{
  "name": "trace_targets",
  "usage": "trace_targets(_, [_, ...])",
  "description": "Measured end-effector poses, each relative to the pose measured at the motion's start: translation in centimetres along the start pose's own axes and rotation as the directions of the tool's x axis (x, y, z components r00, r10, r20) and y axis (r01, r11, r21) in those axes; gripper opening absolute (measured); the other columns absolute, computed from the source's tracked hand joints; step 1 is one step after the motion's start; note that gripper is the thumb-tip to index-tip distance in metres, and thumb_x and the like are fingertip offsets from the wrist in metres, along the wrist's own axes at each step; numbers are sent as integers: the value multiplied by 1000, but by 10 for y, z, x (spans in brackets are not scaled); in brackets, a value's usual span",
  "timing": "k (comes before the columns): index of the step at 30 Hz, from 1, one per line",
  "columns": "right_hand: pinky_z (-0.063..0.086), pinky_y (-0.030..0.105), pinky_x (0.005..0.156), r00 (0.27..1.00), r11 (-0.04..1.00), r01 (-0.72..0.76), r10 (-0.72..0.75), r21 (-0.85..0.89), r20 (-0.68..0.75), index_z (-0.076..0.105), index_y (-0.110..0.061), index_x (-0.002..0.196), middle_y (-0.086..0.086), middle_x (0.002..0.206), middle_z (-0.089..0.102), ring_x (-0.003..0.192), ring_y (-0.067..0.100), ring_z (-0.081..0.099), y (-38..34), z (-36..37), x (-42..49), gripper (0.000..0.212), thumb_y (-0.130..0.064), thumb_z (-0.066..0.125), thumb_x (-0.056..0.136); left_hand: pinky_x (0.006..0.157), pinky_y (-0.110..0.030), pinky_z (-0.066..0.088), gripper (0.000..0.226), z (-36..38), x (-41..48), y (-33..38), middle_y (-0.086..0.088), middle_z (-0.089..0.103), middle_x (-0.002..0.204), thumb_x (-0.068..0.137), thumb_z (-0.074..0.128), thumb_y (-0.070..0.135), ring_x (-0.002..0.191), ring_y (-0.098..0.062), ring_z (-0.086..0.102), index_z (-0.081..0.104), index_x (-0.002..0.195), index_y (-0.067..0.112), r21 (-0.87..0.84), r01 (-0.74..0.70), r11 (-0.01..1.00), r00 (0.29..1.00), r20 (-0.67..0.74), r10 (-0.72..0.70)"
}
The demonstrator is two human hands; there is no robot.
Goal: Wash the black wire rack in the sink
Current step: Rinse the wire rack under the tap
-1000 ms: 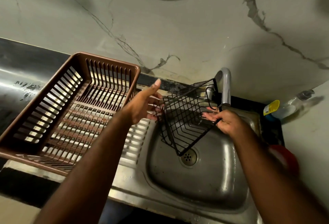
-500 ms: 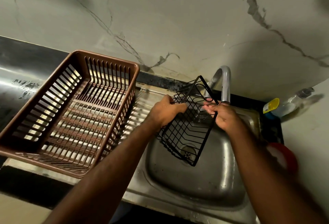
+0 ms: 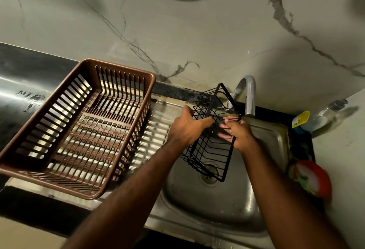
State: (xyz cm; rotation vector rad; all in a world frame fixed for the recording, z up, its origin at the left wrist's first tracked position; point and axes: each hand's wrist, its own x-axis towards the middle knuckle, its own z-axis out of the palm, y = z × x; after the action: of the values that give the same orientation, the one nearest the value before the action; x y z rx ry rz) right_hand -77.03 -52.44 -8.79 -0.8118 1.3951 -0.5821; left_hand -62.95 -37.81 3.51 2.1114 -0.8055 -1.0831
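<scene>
The black wire rack hangs tilted over the steel sink, its lower corner above the drain. My left hand grips the rack's left rim, thumb across the wires. My right hand holds the right rim, fingers curled through the wires near the middle. The rack's upper end reaches close to the curved tap. I cannot tell whether water is running from the spout.
A brown slotted plastic basket sits on the ribbed steel drainboard left of the sink. A yellow-capped bottle lies behind the sink at right; a red round object is by the sink's right edge. The marble wall stands behind.
My left hand went from open beside the rack to gripping its left rim. The rack turned from lying wide to standing more on end and moved slightly right over the drain.
</scene>
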Motion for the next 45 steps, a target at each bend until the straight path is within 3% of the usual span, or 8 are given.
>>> trace_targets(5, [62,38,69,972,986,-156,142,62,188,53,2,134,19,103,69,92,30,69,-2,-4,-12,36,0,46,99,92,-49,54,89,-4,1,2,-8,59,124,64,64,65,104,-28,59,41,138,22,1,27,1000,999,-17,-27])
trace_targets(12, [61,50,73,935,954,-235,169,187,313,48,9,137,34,119,64,109,47,65,-5,-19,-22,48,-9,36,94,98,-51,51,95,-3,1,-2,-9,58,133,64,63,64,110,-29,57,36,147,29,-34,17,999,1000,-16,-18])
trace_targets(22, [61,26,57,970,977,-207,211,-44,124,61,6,122,20,114,71,87,25,72,-6,-1,-21,29,10,47,96,92,-46,56,92,3,-3,6,-9,62,127,64,58,69,103,-29,63,38,146,33,68,-26,997,1000,15,25])
trace_targets(27, [53,23,49,991,986,-101,87,-132,-105,69,6,93,10,57,70,62,20,69,-2,3,-19,9,4,72,85,85,-41,56,100,6,-11,2,-8,61,127,61,62,73,102,-26,62,34,145,26,95,-77,993,995,72,70])
trace_targets(30, [57,22,49,996,994,-82,79,-71,-39,68,6,98,14,70,72,55,16,72,-5,0,-21,8,4,65,91,78,-36,52,94,11,-14,-3,-5,61,123,70,64,70,99,-23,60,33,145,23,98,-118,988,993,32,116])
trace_targets(36, [61,29,61,943,982,-186,172,22,284,61,8,123,23,108,71,78,26,75,-11,-11,-30,33,-2,43,97,86,-37,51,82,8,-14,-14,-4,62,124,77,63,62,101,-22,59,37,145,23,11,-100,995,993,-55,101])
trace_targets(41, [57,43,88,904,980,-197,173,23,391,61,7,124,23,112,70,94,30,72,-11,-21,-32,39,-10,39,97,86,-37,52,79,10,-18,-16,-6,63,127,80,62,57,102,-22,60,36,146,21,-23,-108,994,992,-73,106])
trace_targets(45, [61,39,81,899,983,-175,183,-56,397,58,7,126,26,121,66,96,30,72,-12,-23,-33,33,2,41,98,87,-38,52,81,12,-18,-18,-8,62,129,79,60,60,103,-23,60,36,145,20,-32,-113,993,989,-96,109])
